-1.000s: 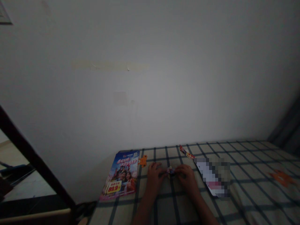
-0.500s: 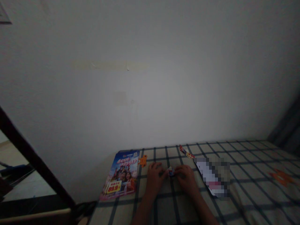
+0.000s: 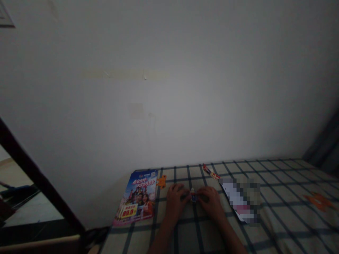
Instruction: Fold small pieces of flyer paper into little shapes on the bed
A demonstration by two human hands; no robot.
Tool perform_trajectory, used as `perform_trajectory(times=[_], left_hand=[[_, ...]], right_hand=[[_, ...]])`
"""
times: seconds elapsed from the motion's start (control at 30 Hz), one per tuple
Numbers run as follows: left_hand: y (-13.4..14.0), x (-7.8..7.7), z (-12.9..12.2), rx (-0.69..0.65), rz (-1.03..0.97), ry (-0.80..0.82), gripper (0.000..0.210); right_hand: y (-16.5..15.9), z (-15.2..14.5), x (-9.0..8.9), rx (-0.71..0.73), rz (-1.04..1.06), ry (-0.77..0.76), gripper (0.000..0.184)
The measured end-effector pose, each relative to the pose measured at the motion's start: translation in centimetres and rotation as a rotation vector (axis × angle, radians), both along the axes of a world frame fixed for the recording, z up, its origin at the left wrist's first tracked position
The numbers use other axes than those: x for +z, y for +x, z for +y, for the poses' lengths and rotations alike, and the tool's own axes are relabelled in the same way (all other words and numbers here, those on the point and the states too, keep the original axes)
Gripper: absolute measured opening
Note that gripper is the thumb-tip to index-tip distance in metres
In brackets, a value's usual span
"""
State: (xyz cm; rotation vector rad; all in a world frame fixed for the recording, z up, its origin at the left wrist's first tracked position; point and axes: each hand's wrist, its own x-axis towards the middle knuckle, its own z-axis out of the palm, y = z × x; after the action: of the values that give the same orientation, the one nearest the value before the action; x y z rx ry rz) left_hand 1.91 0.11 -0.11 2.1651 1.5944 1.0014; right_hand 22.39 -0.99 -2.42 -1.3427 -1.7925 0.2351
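Note:
Between my two hands is a small folded piece of printed paper, dark blue with a pale tip. My left hand pinches its left side, with the other fingers curled above the checked cloth. From the right, the fingertips of my right hand close on the opposite side. The fingers partly cover the paper, so its full shape cannot be made out. Left of my hands lies a stack of printed flyers, mostly blue and pink.
The checked cloth covers the surface up to the wall. At the right lie a torn printed paper strip and a blurred-out flat item with a dark edge. Orange figures decorate the cloth. A dark diagonal bar stands at the far left.
My hands stay in nearly the same place, fingertips shifting slightly. A bit more of the folded paper shows between them now.

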Motion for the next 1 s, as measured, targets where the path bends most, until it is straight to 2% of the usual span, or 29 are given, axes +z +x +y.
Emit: perform_trajectory(times=[0.43, 0.77, 1.0], left_hand=[[-0.2, -0.18, -0.01, -0.032, 0.068, 0.004, 0.028], [-0.1, 0.18, -0.43, -0.025, 0.089, 0.004, 0.025], [0.01, -0.06, -0.48, -0.024, 0.089, 0.044, 0.029]], right_hand=[[-0.29, -0.12, -0.12, -0.059, -0.057, -0.006, 0.023], [-0.43, -0.13, -0.01, -0.073, -0.077, 0.007, 0.017], [-0.48, -0.25, 0.07, -0.076, -0.084, 0.003, 0.021]])
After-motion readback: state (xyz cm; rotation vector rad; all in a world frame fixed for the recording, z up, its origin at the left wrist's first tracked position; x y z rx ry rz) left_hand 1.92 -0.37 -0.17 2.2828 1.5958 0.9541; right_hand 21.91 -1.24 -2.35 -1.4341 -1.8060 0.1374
